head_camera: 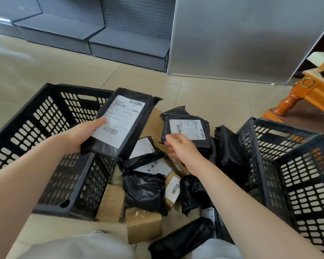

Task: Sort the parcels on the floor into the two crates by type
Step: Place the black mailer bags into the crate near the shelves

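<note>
A: Left hand (82, 133) grips a black mailer (120, 124) above the left crate (45, 128), likely to drop it in.

B: Right hand (178, 146), fingers loosely spread, reaches another black parcel (187, 131) in the floor pile; right crate (297, 165) waits beside.

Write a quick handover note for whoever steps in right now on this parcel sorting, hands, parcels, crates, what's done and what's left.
Left hand holds a black labelled bag parcel above the left crate.
Right hand is open, reaching for another black bag parcel on the pile.
Both crates look empty; right crate too.
Left: the mixed pile, black bags and cardboard boxes, remains on the floor between the crates.
</note>
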A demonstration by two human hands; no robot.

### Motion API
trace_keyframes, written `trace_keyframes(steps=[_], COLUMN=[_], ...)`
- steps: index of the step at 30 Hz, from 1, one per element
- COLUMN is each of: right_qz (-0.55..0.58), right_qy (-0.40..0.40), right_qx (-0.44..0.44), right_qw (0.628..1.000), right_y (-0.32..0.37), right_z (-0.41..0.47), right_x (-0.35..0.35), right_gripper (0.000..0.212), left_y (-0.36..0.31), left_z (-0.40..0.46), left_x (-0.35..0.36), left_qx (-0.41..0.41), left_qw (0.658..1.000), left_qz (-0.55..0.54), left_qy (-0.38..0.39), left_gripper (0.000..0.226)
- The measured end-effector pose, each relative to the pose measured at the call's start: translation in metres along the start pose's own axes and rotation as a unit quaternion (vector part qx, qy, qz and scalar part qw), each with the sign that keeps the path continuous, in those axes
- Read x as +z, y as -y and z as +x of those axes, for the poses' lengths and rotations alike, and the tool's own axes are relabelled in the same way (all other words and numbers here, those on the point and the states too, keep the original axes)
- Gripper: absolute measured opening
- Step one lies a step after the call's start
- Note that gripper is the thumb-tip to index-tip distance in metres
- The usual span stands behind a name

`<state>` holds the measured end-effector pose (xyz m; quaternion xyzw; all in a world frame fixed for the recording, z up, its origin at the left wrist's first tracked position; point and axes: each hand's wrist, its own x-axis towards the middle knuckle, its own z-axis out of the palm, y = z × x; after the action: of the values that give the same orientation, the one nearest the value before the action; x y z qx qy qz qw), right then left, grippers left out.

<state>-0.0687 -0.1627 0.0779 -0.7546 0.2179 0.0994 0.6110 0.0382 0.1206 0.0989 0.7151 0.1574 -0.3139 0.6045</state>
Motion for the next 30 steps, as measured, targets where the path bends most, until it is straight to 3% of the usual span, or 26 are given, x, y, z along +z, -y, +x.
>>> trace_keyframes(steps=[6, 12, 17, 20, 22, 30], right_qz=[-0.016, -0.005, -0.046, -0.119, -0.140, -0.119], right_qy=[0.057, 0.065, 0.113, 0.150, 0.139, 0.152], right_qx=[0.019, 0.036, 0.043, 0.042, 0.034, 0.041], right_qw=[0.998, 0.997, 0.992, 0.981, 0.980, 0.980], right_y=[0.009, 0.012, 0.019, 0.012, 0.008, -0.007], right_z=[0.004, 0.025, 0.036, 0.040, 0.037, 0.009], right_x=[0.078, 0.163, 0.209, 0.228, 0.236, 0.243], right_gripper=[0.016, 0.045, 0.078, 0.080, 0.080, 0.081], left_y=[0.013, 0.036, 0.058, 0.069, 0.075, 0.090], left_z=[0.015, 0.033, 0.059, 0.074, 0.081, 0.111], left_x=[-0.053, -0.095, -0.121, -0.127, -0.131, -0.130], left_qx=[0.039, 0.069, 0.047, 0.039, 0.030, 0.025], left_qw=[0.996, 0.981, 0.970, 0.964, 0.964, 0.962], left_qz=[0.009, 0.010, -0.017, -0.020, -0.020, 0.002], left_qy=[-0.081, -0.182, -0.239, -0.264, -0.262, -0.270], left_gripper=[0.040, 0.032, 0.048, 0.040, 0.048, 0.041])
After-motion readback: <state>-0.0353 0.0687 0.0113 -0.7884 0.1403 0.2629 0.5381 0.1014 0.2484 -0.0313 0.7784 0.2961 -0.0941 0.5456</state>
